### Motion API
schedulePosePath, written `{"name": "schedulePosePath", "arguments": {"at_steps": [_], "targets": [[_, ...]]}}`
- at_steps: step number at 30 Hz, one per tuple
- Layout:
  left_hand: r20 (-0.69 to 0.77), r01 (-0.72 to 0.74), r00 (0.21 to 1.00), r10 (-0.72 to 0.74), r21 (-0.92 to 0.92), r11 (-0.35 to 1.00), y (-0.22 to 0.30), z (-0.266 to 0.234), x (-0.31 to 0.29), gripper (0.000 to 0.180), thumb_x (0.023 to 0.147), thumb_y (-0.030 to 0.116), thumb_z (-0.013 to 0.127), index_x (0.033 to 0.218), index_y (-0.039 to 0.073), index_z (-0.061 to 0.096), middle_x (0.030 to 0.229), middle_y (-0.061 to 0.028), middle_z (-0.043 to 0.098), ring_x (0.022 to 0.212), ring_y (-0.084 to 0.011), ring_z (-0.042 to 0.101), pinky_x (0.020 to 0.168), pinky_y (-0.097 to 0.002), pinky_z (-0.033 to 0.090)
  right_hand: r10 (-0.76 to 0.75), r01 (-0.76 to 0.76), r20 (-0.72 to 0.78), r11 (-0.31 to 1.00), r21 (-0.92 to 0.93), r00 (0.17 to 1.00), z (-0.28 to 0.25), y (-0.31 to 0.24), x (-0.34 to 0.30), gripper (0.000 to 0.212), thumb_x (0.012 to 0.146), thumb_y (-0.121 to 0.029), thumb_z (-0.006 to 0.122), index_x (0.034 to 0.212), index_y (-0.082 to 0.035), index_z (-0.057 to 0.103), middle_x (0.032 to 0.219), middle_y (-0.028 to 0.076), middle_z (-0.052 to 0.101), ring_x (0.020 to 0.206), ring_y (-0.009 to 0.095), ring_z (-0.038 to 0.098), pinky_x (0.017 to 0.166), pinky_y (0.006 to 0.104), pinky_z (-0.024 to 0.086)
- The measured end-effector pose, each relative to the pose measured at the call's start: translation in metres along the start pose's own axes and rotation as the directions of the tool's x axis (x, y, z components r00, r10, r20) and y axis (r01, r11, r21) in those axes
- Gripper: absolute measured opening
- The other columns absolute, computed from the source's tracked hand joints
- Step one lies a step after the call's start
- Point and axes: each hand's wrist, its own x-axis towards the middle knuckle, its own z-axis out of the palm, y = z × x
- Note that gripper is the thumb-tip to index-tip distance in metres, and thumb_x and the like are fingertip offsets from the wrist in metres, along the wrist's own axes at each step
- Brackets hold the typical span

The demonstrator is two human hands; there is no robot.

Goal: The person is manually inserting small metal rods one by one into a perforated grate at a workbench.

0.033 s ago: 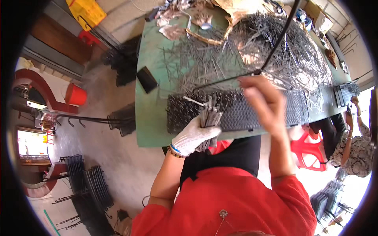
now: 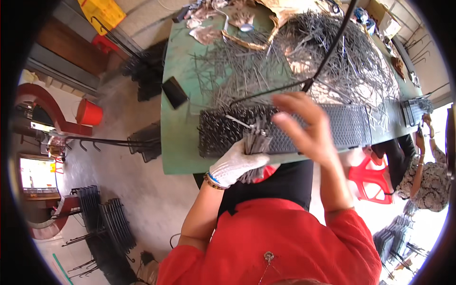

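My left hand (image 2: 235, 165), in a white knit glove, is closed around a bundle of thin grey metal strips (image 2: 259, 138). The bundle stands up over the near edge of a black mesh rack (image 2: 339, 124) lying on the table. Many short strip ends stick up from the rack's left part, while bare mesh shows on its right part. Above the middle of the rack is my bare right hand (image 2: 308, 127), slightly blurred, thumb and fingers apart with nothing visible between them. A black rod handle (image 2: 327, 59) rises from behind the rack.
Loose metal strips (image 2: 349, 54) heap across the green table (image 2: 178, 133). A dark block (image 2: 175, 92) lies near its left edge. Another person (image 2: 426, 183) works at the right beside a red stool (image 2: 370, 175). Black racks and a red bucket (image 2: 89, 112) stand on the left.
My right hand has shifted a little left, toward the bundle, its thumb and fingers spread. My left hand still grips the strips. The whole view has shifted slightly.
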Motion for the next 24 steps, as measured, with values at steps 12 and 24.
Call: {"name": "schedulePosePath", "arguments": {"at_steps": [12,24], "targets": [[0.162,0.138,0.971,-0.173,0.209,0.968,-0.079,-0.014,0.001,0.039,0.081,0.014,0.068,0.114,0.002,0.053,0.085,-0.0053,0.061,0.063,-0.0140,0.062,0.058,-0.0283,0.051,0.337,-0.354,0.110,0.905,0.235,0.935,0.067,0.059,-0.070,0.022,0.090,-0.006,0.060,0.110,0.001,0.065,0.087,0.008,0.068,0.082,0.011,0.063,0.073,0.0266,0.049],[0.179,0.196,0.972,-0.152,-0.259,0.946,-0.109,-0.018,0.009,0.030,0.086,0.004,0.061,0.116,0.001,0.056,0.096,-0.0109,0.066,0.080,-0.0220,0.067,0.075,-0.0382,0.059,0.352,-0.027,-0.581,0.870,0.493,0.734,0.060,0.095,-0.068,0.016,0.096,-0.005,0.054,0.107,0.003,0.060,0.089,0.006,0.065,0.078,0.011,0.059,0.073,0.0241,0.049]]}}
